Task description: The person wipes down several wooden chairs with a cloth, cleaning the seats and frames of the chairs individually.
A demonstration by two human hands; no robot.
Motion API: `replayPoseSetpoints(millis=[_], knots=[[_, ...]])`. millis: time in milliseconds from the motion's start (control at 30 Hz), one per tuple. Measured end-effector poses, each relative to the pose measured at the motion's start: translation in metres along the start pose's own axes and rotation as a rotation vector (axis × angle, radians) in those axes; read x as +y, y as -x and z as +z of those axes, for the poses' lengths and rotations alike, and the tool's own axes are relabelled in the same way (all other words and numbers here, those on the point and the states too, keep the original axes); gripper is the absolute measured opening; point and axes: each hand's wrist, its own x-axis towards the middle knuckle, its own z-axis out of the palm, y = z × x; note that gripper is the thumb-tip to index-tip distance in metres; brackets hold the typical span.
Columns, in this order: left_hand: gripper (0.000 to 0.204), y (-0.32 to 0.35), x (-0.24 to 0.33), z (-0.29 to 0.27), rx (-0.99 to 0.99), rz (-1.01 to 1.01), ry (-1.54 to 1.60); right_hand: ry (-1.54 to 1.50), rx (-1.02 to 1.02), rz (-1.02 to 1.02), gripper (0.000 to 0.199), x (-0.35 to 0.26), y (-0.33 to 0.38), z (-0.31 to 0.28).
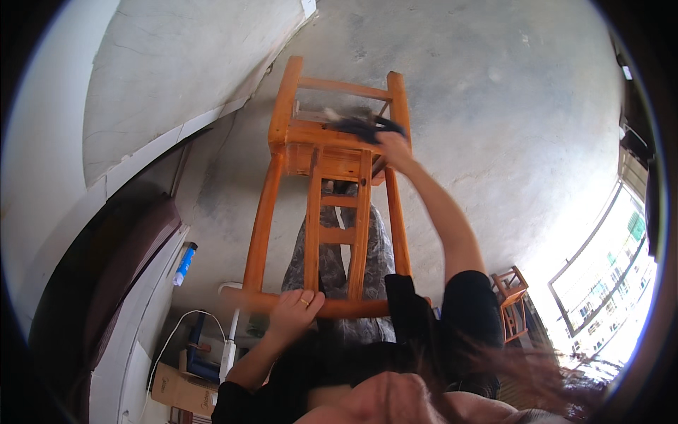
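A wooden chair (260, 212) with an orange-brown finish is in front of me, its slatted back toward me and its legs pointing away. It looks tilted toward my body. My left hand (295, 311), with a ring on one finger, is closed around the top rail (353, 309) of the back. At the far end, by the seat edge and legs, my right hand (394, 145) grips a dark cloth (364, 128). Motion blurs the cloth, and a pale bit shows at its left end. My patterned trousers (378, 247) show behind the slats.
At left stand a dark brown padded piece of furniture (134, 261) and a pale wall (162, 92). A blue tube-shaped package (185, 264), a white cable (169, 339) and a cardboard box (182, 389) are lower left. A smaller wooden chair (511, 297) stands at right near a bright window (607, 261).
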Motion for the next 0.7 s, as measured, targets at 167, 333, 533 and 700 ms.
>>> replayPoseSetpoints(millis=[167, 333, 533, 700], knots=[[0.032, -0.004, -0.003, -0.004, 0.046, -0.009, 0.068, -0.011, -0.106, 0.357, 0.017, 0.041, 0.114, -0.061], [0.027, -0.036, 0.003, -0.038, 0.104, -0.075, 0.015, -0.087, 0.048, 0.659, 0.027, 0.038, 0.245, -0.095], [0.026, -0.098, 0.026, -0.069, 0.162, 0.083, -0.081, 0.074, 0.191, 0.668, 0.022, 0.022, 0.494, -0.021], [0.032, -0.129, 0.029, -0.096, 0.123, -0.041, -0.202, -0.261, -0.137, 0.817, 0.042, -0.054, 0.507, 0.063]])
